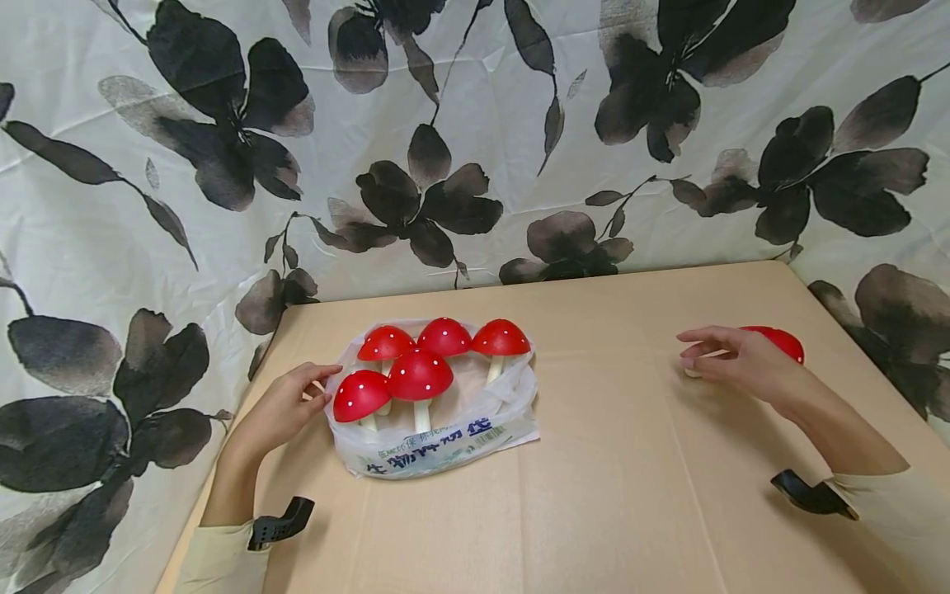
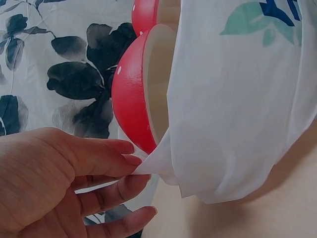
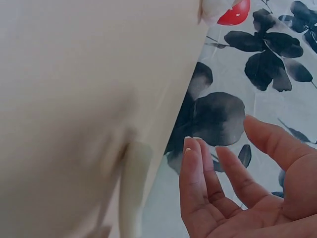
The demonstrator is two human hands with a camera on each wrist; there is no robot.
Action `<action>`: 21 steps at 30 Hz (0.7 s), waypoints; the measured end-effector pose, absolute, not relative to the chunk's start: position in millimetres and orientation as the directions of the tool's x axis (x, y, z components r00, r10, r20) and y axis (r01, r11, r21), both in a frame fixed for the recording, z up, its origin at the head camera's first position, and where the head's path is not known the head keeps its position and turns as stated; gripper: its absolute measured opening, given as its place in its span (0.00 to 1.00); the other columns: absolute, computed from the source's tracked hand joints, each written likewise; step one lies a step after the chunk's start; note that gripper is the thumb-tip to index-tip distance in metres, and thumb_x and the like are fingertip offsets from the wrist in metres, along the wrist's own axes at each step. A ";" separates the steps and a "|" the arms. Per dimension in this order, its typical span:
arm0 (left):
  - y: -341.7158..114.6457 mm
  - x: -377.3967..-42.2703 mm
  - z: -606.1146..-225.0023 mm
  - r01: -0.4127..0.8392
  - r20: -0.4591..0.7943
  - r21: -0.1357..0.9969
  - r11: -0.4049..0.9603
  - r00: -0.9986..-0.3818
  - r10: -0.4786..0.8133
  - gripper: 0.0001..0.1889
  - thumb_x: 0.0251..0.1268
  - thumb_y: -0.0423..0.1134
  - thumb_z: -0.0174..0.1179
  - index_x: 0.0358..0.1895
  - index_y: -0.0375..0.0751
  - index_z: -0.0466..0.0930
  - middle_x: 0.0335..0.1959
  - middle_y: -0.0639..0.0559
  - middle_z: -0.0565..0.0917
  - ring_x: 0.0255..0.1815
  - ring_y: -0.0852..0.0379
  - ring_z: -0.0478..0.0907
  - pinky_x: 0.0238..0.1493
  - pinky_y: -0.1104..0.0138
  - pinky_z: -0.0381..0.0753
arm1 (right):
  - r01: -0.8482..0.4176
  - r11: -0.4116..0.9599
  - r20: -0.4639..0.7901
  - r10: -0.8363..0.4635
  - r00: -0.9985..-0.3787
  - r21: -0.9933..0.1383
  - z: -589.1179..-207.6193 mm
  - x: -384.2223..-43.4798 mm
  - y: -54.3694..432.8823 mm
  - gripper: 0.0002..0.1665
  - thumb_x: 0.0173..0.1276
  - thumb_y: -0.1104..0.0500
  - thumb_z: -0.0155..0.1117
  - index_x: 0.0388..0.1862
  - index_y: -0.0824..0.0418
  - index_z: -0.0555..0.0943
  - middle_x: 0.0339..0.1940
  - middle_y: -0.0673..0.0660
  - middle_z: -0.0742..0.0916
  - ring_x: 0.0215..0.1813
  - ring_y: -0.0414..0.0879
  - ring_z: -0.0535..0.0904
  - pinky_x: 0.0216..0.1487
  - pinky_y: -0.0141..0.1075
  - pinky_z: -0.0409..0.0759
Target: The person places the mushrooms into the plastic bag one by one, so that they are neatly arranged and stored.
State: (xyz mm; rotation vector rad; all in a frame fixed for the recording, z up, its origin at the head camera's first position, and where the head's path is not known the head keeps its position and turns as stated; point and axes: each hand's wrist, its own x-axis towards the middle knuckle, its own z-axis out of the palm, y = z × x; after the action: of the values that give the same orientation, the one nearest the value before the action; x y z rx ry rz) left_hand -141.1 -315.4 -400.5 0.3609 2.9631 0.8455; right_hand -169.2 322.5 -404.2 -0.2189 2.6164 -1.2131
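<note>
A white plastic bag (image 1: 475, 450) with blue and green print lies open-mouthed on the left of the table. Several toy mushrooms (image 1: 420, 374), red caps dotted white on pale stems, stand inside it. At the bag's left side, my left hand (image 1: 278, 412) pinches its edge (image 2: 153, 163) between thumb and finger. Far to the right, my right hand (image 1: 750, 363) hovers over another mushroom, its red cap (image 1: 787, 342) partly hidden behind the hand. In the right wrist view that mushroom's pale stem (image 3: 133, 183) lies apart from the fingers, which hold nothing.
The brown table (image 1: 609, 470) spreads between the bag and the right hand. A white cloth (image 1: 519, 214) with dark flowers hangs behind the table and shows along both sides. Each wrist wears a black strap mount (image 1: 285, 521).
</note>
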 end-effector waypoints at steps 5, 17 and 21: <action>-315.2 -141.1 -400.1 0.212 0.028 0.521 0.827 -0.972 0.232 0.22 0.65 0.24 0.62 0.63 0.30 0.78 0.49 0.39 0.82 0.45 0.47 0.80 0.37 0.73 0.82 | -0.018 0.675 -0.175 -0.217 -0.960 -0.738 -409.0 -163.1 332.5 0.36 0.72 0.47 0.65 0.72 0.64 0.72 0.58 0.64 0.83 0.53 0.51 0.76 0.43 0.36 0.81; -314.6 -140.9 -400.6 0.213 0.030 0.517 0.829 -0.972 0.231 0.22 0.64 0.24 0.61 0.63 0.30 0.78 0.49 0.40 0.82 0.44 0.47 0.81 0.38 0.73 0.82 | 0.053 0.596 -0.235 -0.231 -0.944 -0.801 -424.9 -150.8 355.2 0.37 0.77 0.52 0.60 0.73 0.76 0.63 0.56 0.69 0.83 0.45 0.41 0.85 0.42 0.38 0.85; -314.4 -140.8 -401.1 0.218 0.034 0.517 0.828 -0.972 0.234 0.22 0.64 0.24 0.61 0.62 0.30 0.78 0.49 0.40 0.82 0.44 0.47 0.81 0.38 0.73 0.82 | 0.047 0.617 -0.239 -0.233 -0.943 -0.786 -429.2 -149.7 353.8 0.39 0.77 0.54 0.60 0.72 0.80 0.61 0.58 0.73 0.80 0.42 0.44 0.83 0.38 0.37 0.85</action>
State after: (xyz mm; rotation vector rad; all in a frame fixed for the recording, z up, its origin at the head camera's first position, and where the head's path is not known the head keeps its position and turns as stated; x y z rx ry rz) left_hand -140.8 -314.4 -401.1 0.3675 2.9741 0.8353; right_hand -149.7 353.8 -429.2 -0.1500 2.5255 -1.2411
